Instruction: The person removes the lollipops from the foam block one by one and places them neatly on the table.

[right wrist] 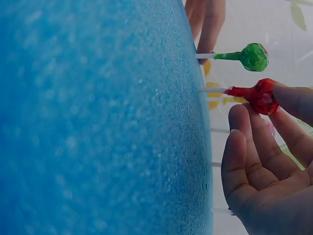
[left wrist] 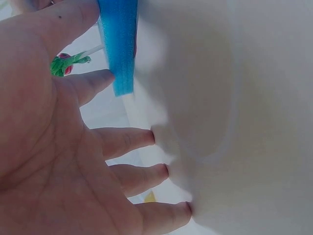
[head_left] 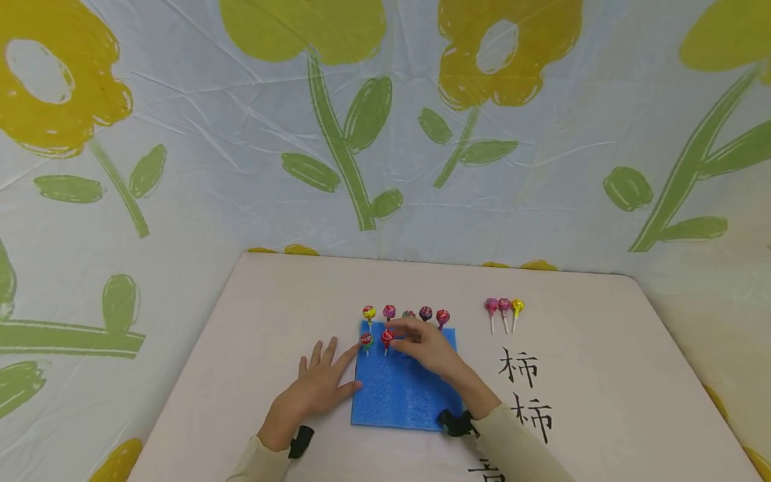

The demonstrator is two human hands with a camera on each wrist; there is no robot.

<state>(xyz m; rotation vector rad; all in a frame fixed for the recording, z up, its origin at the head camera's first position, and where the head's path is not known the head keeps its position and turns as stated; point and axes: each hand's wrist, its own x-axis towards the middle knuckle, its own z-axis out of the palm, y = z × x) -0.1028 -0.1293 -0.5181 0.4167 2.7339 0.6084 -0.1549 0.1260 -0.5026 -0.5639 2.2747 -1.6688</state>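
Observation:
A blue foam board [head_left: 397, 395] lies on the table, with lollipops standing upright in it. My right hand [head_left: 429, 346] reaches over its far part and pinches the wrapped head of a red lollipop [right wrist: 264, 100] between thumb and finger; the white stick meets the foam. Beside it, at the left edge, stands a green lollipop [head_left: 366, 340]. Along the far edge runs a row with a yellow lollipop [head_left: 369, 312], a pink one [head_left: 389, 311] and more, one partly hidden by my right hand. My left hand [head_left: 319, 387] is spread, thumb and index finger against the board's left side [left wrist: 120, 54], other fingertips on the table.
Two pink lollipops [head_left: 492, 305] and a yellow lollipop [head_left: 517, 306] lie on the table [head_left: 578, 321] at the right. Black characters [head_left: 519, 368] run down the table's right part. A flower-printed cloth [head_left: 397, 201] hangs behind and at the sides.

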